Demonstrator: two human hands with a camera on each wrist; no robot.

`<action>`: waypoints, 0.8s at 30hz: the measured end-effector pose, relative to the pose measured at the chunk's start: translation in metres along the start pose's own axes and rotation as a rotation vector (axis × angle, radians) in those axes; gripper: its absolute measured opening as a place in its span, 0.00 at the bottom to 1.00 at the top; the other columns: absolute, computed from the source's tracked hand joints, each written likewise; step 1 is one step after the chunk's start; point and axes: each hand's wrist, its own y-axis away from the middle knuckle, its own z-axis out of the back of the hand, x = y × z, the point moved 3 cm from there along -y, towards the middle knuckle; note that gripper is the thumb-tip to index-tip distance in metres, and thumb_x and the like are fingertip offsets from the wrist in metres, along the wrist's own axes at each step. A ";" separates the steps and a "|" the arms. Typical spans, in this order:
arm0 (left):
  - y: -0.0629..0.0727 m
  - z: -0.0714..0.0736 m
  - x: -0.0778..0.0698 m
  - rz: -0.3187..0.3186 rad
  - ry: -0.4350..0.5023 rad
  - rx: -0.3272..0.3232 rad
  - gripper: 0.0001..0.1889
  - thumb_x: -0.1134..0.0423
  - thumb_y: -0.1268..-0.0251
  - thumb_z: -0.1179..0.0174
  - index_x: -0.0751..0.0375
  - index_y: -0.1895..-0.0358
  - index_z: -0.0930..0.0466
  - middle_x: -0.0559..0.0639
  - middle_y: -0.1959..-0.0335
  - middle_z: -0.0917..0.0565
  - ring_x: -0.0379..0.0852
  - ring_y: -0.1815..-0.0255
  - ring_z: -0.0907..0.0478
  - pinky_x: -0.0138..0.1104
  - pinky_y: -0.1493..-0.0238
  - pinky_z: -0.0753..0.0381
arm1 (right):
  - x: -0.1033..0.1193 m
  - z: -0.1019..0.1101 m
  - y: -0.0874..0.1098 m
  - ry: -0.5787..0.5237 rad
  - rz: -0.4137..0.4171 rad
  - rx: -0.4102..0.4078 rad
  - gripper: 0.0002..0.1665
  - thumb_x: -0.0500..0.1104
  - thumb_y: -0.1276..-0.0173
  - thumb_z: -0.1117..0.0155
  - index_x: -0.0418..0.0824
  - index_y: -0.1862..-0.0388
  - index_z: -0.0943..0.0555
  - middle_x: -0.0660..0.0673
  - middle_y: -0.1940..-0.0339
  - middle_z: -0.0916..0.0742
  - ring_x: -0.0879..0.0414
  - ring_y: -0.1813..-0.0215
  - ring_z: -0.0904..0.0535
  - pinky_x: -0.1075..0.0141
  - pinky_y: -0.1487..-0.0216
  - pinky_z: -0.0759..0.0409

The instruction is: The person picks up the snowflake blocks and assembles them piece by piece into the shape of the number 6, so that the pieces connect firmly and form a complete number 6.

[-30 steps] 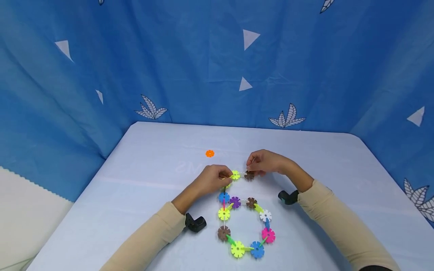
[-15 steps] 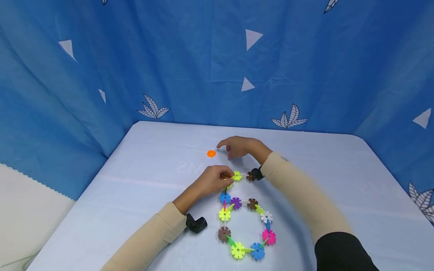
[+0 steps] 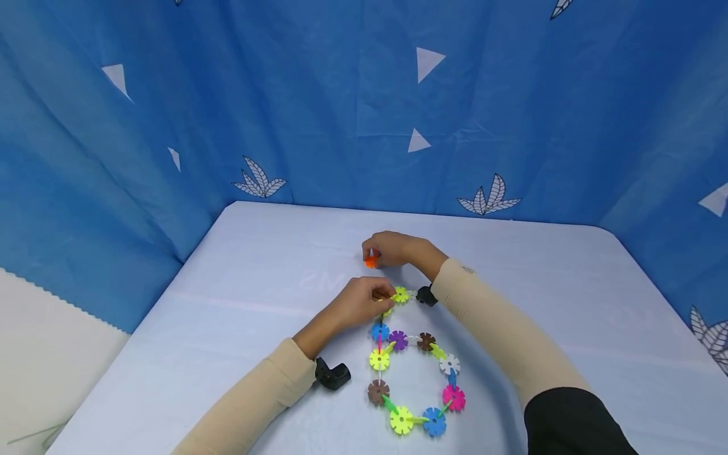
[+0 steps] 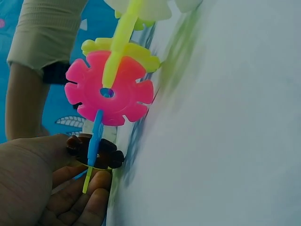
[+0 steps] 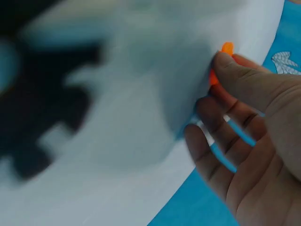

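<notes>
Between thumb and fingertips my right hand point(image 3: 394, 248) pinches an orange notched plastic disc point(image 3: 371, 261) near the back of the table; its edge point(image 5: 227, 48) shows in the right wrist view. My left hand point(image 3: 359, 299) holds the upper part of a chain of interlocking discs, beside a lime-yellow disc point(image 3: 400, 294). Below it the chain closes into a loop with a blue disc point(image 3: 380, 332), purple disc point(image 3: 399, 340) and pink disc point(image 3: 454, 398). In the left wrist view, thumb and fingers are round a dark disc point(image 4: 106, 153), under a blue piece and pink disc point(image 4: 80, 96).
The white table point(image 3: 273, 246) backs onto a blue patterned curtain point(image 3: 341, 95). A black wrist device point(image 3: 332, 375) sits under the left wrist; another point(image 3: 426, 296) under the right wrist covers the chain's upper right end. Something dark and blurred looms close in the right wrist view.
My right hand has left the brown disc at the chain's upper right end, reached left and back, and taken hold of the orange disc. The left hand has kept its grip on the chain.
</notes>
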 end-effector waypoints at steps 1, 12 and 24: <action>0.000 0.000 -0.001 0.005 -0.005 0.001 0.03 0.68 0.34 0.33 0.59 0.59 0.14 0.43 0.64 0.15 0.38 0.62 0.19 0.31 0.56 0.20 | -0.004 0.000 0.005 -0.004 -0.013 0.000 0.12 0.34 0.28 0.35 0.44 0.48 0.18 0.44 0.53 0.18 0.50 0.51 0.24 0.60 0.45 0.23; -0.001 -0.003 -0.001 0.046 -0.038 0.001 0.04 0.66 0.33 0.33 0.58 0.58 0.14 0.41 0.65 0.16 0.37 0.63 0.21 0.32 0.58 0.20 | -0.046 -0.014 0.074 -0.119 -0.130 -0.054 0.14 0.33 0.32 0.30 0.43 0.51 0.19 0.44 0.55 0.17 0.49 0.53 0.24 0.56 0.49 0.20; 0.002 -0.004 -0.001 0.049 -0.047 -0.018 0.05 0.64 0.32 0.34 0.58 0.56 0.14 0.44 0.62 0.15 0.40 0.59 0.19 0.35 0.55 0.20 | -0.055 -0.043 0.150 -0.185 -0.160 -0.263 0.14 0.31 0.37 0.27 0.41 0.58 0.21 0.47 0.65 0.20 0.51 0.61 0.26 0.59 0.58 0.22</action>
